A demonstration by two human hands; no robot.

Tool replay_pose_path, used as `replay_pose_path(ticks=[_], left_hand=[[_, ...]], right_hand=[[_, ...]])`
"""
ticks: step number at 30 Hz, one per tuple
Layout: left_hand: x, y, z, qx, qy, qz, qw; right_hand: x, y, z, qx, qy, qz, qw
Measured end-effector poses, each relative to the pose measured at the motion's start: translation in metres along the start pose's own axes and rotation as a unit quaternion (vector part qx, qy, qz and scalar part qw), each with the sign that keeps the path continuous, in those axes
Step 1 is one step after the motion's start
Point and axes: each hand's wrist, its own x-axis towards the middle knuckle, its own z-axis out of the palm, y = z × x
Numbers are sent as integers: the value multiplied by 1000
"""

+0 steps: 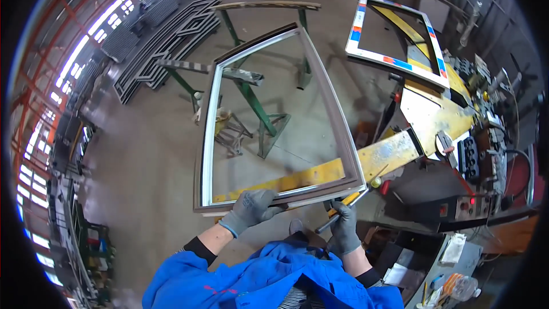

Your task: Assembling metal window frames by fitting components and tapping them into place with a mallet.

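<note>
A grey and brown rectangular window frame (206, 143) without glass lies before me, its near edge toward my body. My left hand (251, 212), in a grey glove, is closed around that near edge, left of its middle. Close to the frame's near right corner, my gloved right hand (344, 232) is closed on a thin rod-shaped tool (358, 197) with a dark end; its exact kind is unclear. Under the frame runs a yellow beam (297, 178), seen through the opening.
Green metal trestles (254, 103) stand beyond and beneath the frame. To the right, a white frame with blue and red patches (400, 64) rests by a yellow machine table (426, 114). A plastic bottle (462, 287) lies near right. Stacked metal frames (171, 51) stand far left.
</note>
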Motion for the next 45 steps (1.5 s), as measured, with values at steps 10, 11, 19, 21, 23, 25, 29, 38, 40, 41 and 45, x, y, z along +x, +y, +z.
replay_pose_path(ticks=[10, 11, 19, 21, 23, 25, 29, 38, 40, 41, 45], left_hand=[[38, 22, -184, -244, 259, -149, 923], [43, 17, -198, -251, 274, -146, 917], [38, -32, -240, -337, 544, -39, 768], [31, -31, -250, -373, 548, -33, 748], [30, -29, -259, -343, 545, -13, 765], [36, -22, -265, -341, 536, -21, 772], [51, 6, -275, -314, 541, -19, 780], [41, -6, -228, -497, 585, 24, 641], [38, -20, -201, -510, 631, -33, 584], [41, -26, -187, -512, 634, -35, 579], [46, -17, -155, -541, 654, -57, 526]], right_hand=[[12, 36, 150, -183, -160, 57, 968], [18, 41, 162, -217, -201, 53, 954], [20, 102, 258, -286, -413, 107, 858], [16, 104, 270, -260, -418, 58, 868], [17, 107, 274, -292, -427, -11, 856], [28, 123, 268, -327, -442, -129, 825], [29, 104, 277, -292, -421, -108, 852], [69, -36, 292, -509, -519, -192, 659], [73, -51, 285, -573, -533, -129, 609], [79, -56, 280, -577, -533, -126, 606], [100, -72, 271, -620, -562, -146, 528]])
